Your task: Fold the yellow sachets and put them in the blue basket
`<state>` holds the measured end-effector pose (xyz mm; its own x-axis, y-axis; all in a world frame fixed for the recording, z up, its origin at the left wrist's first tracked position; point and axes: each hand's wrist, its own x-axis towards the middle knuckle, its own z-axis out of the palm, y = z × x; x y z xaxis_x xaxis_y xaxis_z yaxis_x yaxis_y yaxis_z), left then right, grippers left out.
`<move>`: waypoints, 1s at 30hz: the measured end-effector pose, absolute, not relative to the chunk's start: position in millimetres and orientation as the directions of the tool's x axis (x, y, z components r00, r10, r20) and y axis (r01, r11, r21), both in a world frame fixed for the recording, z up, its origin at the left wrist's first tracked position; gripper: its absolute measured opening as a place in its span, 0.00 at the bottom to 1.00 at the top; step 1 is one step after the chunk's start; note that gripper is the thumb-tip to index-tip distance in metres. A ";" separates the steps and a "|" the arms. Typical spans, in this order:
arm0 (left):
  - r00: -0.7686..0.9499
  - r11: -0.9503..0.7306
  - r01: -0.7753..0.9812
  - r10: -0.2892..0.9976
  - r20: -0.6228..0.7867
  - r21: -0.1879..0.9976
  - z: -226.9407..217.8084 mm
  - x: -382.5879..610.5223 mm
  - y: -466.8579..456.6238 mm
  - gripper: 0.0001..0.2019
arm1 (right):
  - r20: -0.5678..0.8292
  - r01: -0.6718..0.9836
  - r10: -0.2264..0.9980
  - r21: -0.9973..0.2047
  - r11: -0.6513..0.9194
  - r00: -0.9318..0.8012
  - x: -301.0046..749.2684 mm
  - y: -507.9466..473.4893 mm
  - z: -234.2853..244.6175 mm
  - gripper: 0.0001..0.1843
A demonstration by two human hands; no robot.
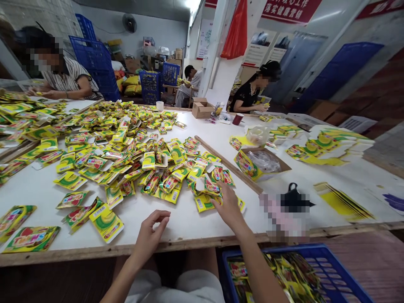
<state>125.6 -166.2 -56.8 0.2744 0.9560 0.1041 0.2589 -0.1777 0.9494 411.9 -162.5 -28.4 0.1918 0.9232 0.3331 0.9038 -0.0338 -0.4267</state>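
Note:
My left hand (pixel 152 232) is just above the white tabletop (pixel 126 227) near its front edge. Its fingers are bent, with a gap to the thumb, and I see nothing in it. Farther right, my right hand (pixel 229 206) reaches into the near right end of a heap of small yellow-and-green cartons (pixel 148 160). Thumb and fingers are apart, touching or right beside a small carton (pixel 211 185) with a white end flap; no firm grip shows. Loose cartons (pixel 106 223) lie left of my left hand, some with flaps sticking out.
A wooden strip (pixel 227 164) divides the table. Beyond it stand an open display box (pixel 261 164) holding clear plastic, stacked printed cardboard (pixel 331 145) and flat yellow sheets (pixel 344 201). A blue crate (pixel 334 269) of packets sits below the edge at right. Co-workers sit across the table.

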 end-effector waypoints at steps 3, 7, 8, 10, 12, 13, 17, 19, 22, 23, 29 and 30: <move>0.264 -0.180 0.271 0.959 0.107 0.945 -59.8 121.6 -165.4 0.12 | 0.336 0.902 0.917 -0.428 -0.057 0.217 404.6 -126.8 -30.3 0.32; 0.270 -0.201 0.234 0.953 0.135 0.951 -64.6 125.1 -164.9 0.10 | 0.390 0.899 0.890 -0.435 -0.046 0.234 385.6 -138.3 -29.4 0.30; 0.271 -0.211 0.207 0.951 0.152 0.955 -65.5 126.9 -165.1 0.10 | 0.423 0.883 0.872 -0.469 -0.023 0.247 373.7 -147.7 -30.7 0.31; 0.279 -0.238 0.139 0.941 0.192 0.961 -67.1 130.4 -165.6 0.13 | 0.464 0.803 0.841 -0.592 0.060 0.279 342.8 -167.3 -36.4 0.34; 0.294 -0.256 0.087 0.930 0.221 0.963 -68.7 132.5 -166.1 0.17 | 0.417 0.660 0.855 -0.741 0.124 0.308 309.2 -182.7 -45.1 0.35; 0.295 -0.253 0.074 0.930 0.221 0.965 -69.5 132.6 -166.3 0.17 | 0.366 0.580 0.873 -0.805 0.124 0.322 294.2 -188.1 -49.6 0.34; 0.283 -0.182 0.046 0.946 0.162 0.982 -70.9 129.4 -167.4 0.16 | 0.226 0.304 0.909 -0.945 0.118 0.350 262.4 -198.0 -61.5 0.25; 0.292 -0.165 0.026 0.945 0.150 0.986 -69.4 128.0 -168.3 0.16 | 0.257 0.284 0.907 -0.945 0.164 0.334 262.9 -199.9 -62.2 0.21; 0.340 -0.152 0.027 0.931 0.134 0.988 -65.2 127.3 -169.0 0.19 | 0.319 0.343 0.908 -0.914 0.218 0.271 272.8 -201.8 -58.6 0.14; 0.362 -0.147 0.036 0.924 0.124 0.989 -63.8 127.0 -168.9 0.20 | 0.323 0.357 0.916 -0.906 0.226 0.238 276.3 -201.9 -56.5 0.12; 0.352 -0.185 0.100 0.926 0.139 0.978 -61.6 124.3 -165.0 0.10 | 0.337 0.359 0.932 -0.893 0.272 0.133 282.5 -193.4 -43.8 0.11; 0.331 -0.212 0.120 0.930 0.163 0.970 -62.4 124.4 -164.8 0.10 | 0.347 0.350 0.927 -0.894 0.280 0.144 281.4 -191.2 -43.0 0.11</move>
